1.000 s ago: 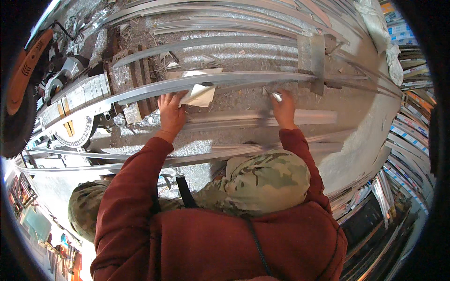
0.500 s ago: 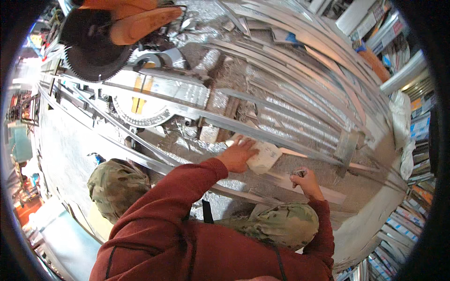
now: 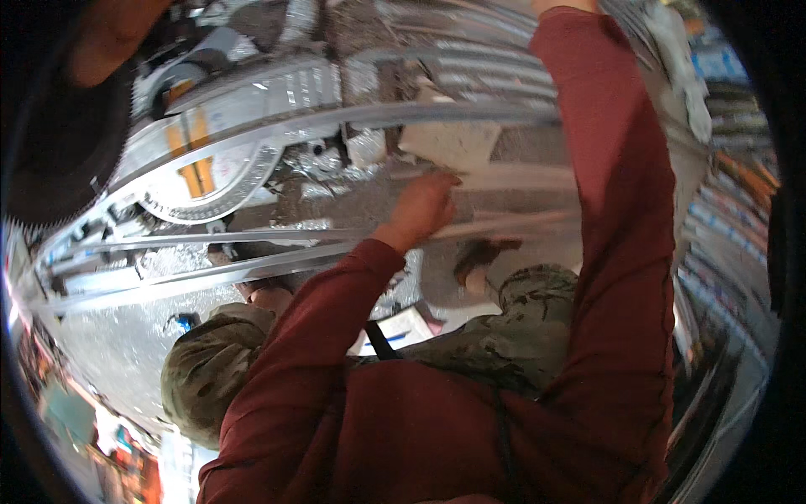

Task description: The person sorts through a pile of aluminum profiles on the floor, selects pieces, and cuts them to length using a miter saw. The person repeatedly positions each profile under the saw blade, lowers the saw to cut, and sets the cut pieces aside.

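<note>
My left hand (image 3: pixel 424 208) is closed, its fingers curled by the lower edge of a pale flat piece (image 3: pixel 453 144). Motion blur hides what, if anything, those fingers grip. Blurred metal strips (image 3: pixel 512 225) run to the right just beside it. Reaching far forward, my right arm ends at the top edge, where only a sliver of my right hand (image 3: pixel 567 7) shows; its fingers are cut off. A long metal profile (image 3: pixel 353 118) crosses beyond my left hand.
A miter saw with a dark toothed blade (image 3: pixel 71 147) and a round scaled base (image 3: pixel 243 172) stands at the left. Two metal profiles (image 3: pixel 193 273) lie nearer me. Near my lap is a notepad (image 3: pixel 411 326) with a blue pen (image 3: pixel 388 339). Stacked long stock (image 3: pixel 726 244) lines the right.
My right hand has swung from near my knee far forward to the top edge. My left hand has come off the pale piece's surface and curled. The notepad has come into view.
</note>
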A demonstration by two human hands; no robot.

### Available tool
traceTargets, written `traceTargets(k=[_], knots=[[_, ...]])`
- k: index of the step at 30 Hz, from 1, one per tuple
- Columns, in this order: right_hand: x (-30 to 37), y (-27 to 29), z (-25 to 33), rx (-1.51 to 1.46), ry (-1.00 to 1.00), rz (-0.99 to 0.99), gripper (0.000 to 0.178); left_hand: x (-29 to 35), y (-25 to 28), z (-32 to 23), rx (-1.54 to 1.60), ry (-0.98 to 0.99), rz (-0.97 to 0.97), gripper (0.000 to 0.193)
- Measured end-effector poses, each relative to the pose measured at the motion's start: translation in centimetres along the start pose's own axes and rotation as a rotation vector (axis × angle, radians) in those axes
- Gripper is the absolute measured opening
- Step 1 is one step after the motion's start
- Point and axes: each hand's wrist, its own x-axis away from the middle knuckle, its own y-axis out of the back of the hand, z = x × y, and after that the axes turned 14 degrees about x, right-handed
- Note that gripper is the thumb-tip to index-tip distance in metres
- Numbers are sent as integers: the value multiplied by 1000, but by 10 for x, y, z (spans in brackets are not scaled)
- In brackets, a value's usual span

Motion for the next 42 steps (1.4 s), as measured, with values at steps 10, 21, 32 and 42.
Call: traceTargets(k=[10, 21, 32, 42], knots=[[268, 55, -111, 284, -656, -125, 60, 68, 59, 45, -186, 340, 358, 47], [403, -37, -180, 620, -1046, -4, 42, 124, 59, 25, -443, 183, 606, 47], [367, -124, -191, 1321, -719, 135, 35, 121, 47, 17, -441, 324, 868, 47], [415, -81, -232, 1159, -655, 239, 41, 127, 33, 25, -440, 223, 870, 44]])
